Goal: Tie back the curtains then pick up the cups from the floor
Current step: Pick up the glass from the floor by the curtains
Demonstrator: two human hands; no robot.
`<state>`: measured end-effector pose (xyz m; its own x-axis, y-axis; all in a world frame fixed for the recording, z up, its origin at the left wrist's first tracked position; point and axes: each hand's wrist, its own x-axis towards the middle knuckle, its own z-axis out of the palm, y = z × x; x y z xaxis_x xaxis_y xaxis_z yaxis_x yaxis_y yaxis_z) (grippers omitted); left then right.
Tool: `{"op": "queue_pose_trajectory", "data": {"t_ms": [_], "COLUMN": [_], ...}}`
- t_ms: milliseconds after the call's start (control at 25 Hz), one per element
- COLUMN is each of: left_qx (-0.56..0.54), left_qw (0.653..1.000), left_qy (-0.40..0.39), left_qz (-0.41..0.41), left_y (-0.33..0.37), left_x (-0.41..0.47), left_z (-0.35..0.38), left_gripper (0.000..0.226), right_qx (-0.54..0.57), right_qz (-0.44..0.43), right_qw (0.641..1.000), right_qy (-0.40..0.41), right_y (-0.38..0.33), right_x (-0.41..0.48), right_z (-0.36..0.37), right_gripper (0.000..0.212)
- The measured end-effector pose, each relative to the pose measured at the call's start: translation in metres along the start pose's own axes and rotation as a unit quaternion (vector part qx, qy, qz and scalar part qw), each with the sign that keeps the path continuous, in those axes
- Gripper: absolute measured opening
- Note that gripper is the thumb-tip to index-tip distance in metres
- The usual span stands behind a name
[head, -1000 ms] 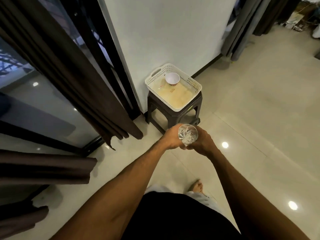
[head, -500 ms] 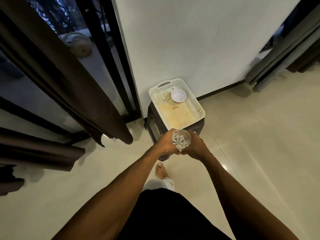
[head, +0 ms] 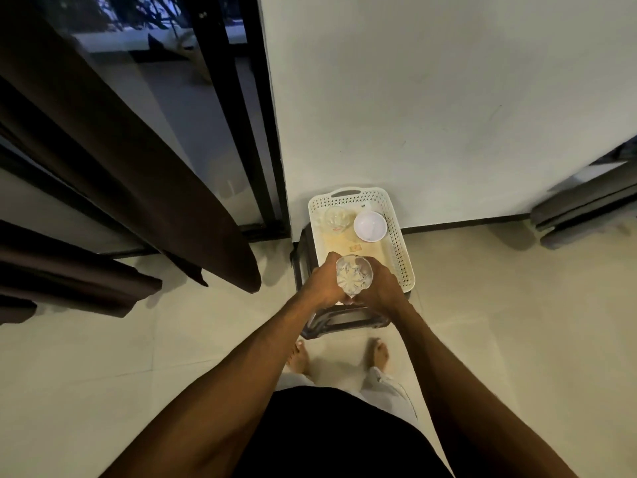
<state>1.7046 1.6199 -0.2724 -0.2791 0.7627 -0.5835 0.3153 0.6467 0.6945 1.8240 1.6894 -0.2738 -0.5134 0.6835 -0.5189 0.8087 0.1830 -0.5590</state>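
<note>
- The left hand (head: 322,286) and right hand (head: 379,288) both curl round a clear glass cup (head: 354,274), gripping it from either side, its mouth towards the camera.
- The glass cup is held over the near end of a white basket (head: 402,250), which sits on a dark stool (head: 344,320) by the wall.
- In the basket's far left corner stands a second clear glass (head: 335,217); a white cup (head: 369,226) is just beside it, far right.
- A dark curtain (head: 138,174) hangs left of the stool.
</note>
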Motion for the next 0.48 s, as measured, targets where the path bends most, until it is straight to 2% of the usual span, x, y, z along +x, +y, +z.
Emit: {"op": "queue_pose_trajectory", "data": {"t_ms": [280,480], "left_qx": [-0.113,-0.175], "left_qw": [0.989,0.974], "left_qy": [0.059,0.074], "left_qz": [-0.080,-0.121], "left_y": [0.034,0.035], "left_x": [0.043,0.080], "left_z": [0.033,0.050], "left_gripper": [0.062,0.066], "right_qx": [-0.018,0.000], "right_qz": [-0.020,-0.030], "right_qw": [0.999,0.998], "right_qy": [-0.042,-0.057], "right_y": [0.031,0.056], "right_x": [0.053,0.092], "right_z": [-0.034,-0.031], "right_gripper": [0.070,0.068]}}
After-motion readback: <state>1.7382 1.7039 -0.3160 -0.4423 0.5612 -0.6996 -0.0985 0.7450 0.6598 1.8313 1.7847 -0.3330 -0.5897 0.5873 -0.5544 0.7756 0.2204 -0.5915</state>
